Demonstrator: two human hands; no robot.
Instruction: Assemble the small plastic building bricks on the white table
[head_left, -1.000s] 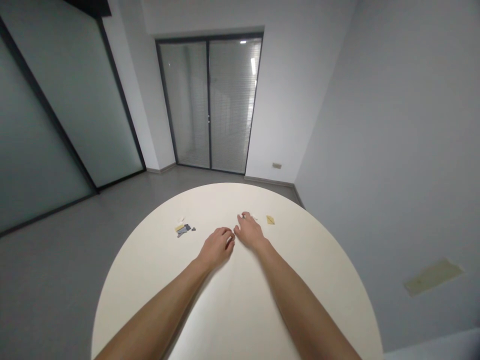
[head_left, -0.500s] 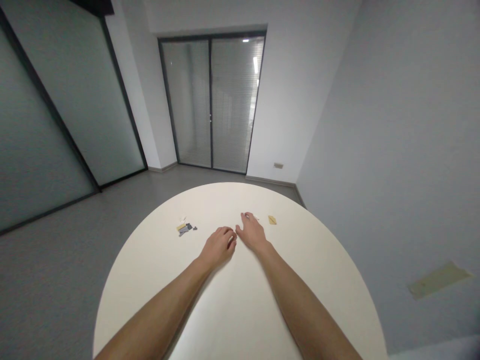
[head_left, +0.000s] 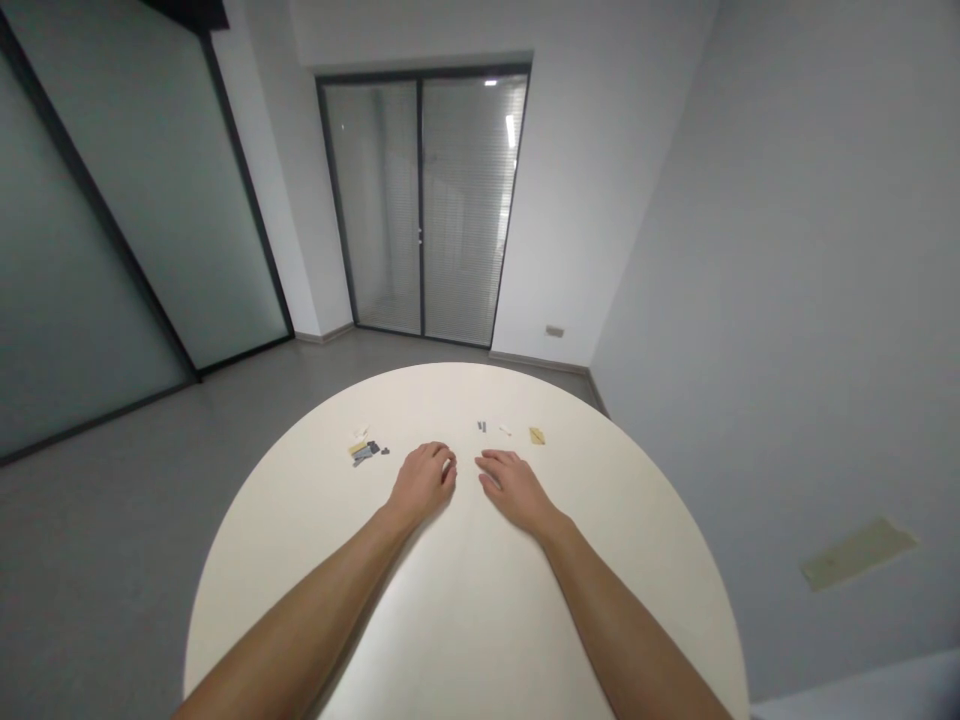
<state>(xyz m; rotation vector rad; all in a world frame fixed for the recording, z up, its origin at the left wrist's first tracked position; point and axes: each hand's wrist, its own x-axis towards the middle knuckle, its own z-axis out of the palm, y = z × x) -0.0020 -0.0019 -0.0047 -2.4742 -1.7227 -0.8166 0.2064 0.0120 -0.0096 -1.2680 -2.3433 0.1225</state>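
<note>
My left hand (head_left: 424, 478) rests on the round white table (head_left: 480, 620), its fingers curled in toward the thumb. Anything between those fingertips is too small to make out. Across a narrow gap, my right hand (head_left: 516, 488) lies with its fingers stretched to the left and the thumb apart, holding nothing I can see. Just beyond it lie two small grey strips (head_left: 481, 427) and a thin white piece (head_left: 505, 431). A small yellow square (head_left: 537, 436) with a dark diagonal line is to their right.
Left of my left hand is a small pile of flat grey and dark pieces (head_left: 365, 452) with a yellow one, a tiny dark piece (head_left: 385, 451) beside it and white bits (head_left: 361, 433) behind. Glass doors (head_left: 422, 210) stand beyond the table, and a wall (head_left: 810, 300) runs along the right.
My right hand has drawn back toward me, uncovering the two grey strips and the white piece. My left hand has shifted slightly left, so the gap between the hands is wider.
</note>
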